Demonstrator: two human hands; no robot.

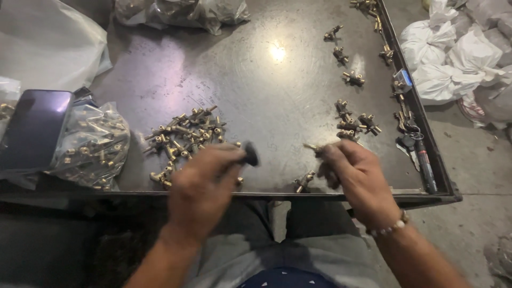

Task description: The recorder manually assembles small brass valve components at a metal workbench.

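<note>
Head view
Left hand (205, 184): closed around a small dark knob-like piece (249, 154) that sticks out past the fingertips; blurred, held just above the surface (240, 80), right beside the loose pile.
Right hand (356, 173): fingers pinched narrow on a small brass fitting (312, 148), whose tip points left toward the other hand; a beaded bracelet (389, 228) sits on the wrist.
Gap between hands: apart, the dark piece and the fitting tip near each other but not touching.
Loose pile (184, 136): many brass fittings heaped on the surface, in front of the left hand.
Single fitting (304, 182): lies near the front edge, just left of the right hand.
Set-out fittings (352, 124): brass pieces spread on the right part of the surface, beyond the right hand.
Clear bag (90, 146): full of brass parts, at the left edge, beside a dark phone (34, 128).
Keys (416, 149): by the right rim.
White sacks (453, 53): on the floor, off to the right.
</note>
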